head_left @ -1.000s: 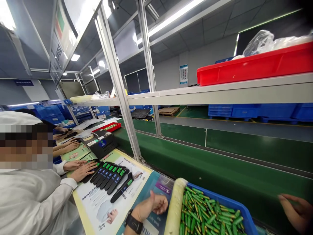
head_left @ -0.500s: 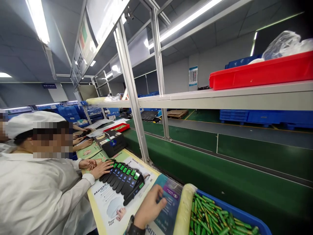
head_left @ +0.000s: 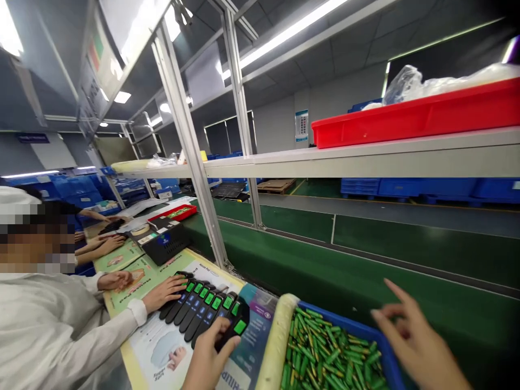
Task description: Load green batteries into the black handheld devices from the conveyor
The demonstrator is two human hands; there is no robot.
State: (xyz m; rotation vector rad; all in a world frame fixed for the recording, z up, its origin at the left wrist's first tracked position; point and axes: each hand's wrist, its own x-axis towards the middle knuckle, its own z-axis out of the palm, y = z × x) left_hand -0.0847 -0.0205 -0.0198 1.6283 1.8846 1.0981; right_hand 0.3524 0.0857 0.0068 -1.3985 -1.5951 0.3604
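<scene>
Beside the green belt [head_left: 309, 276], the left hand [head_left: 210, 352], empty 0.5 s ago, now has its grip around the black device [head_left: 240, 326] at the row's near end, securing 1, while the right hand [head_left: 418, 333], back in view, hovers unladen by the blue bin [head_left: 390, 357]

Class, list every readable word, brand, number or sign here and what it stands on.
"Super Soft": white printed mat with yellow edge.
"Mouse Pad": same mat, small print at its top.
"Mouse Pad": light green printed mat.
"PHILIP", cut off: teal-blue printed sheet.
Too small or blurred: black handheld devices with green screens, black metal box's labels, blue-and-white wall poster.
</scene>
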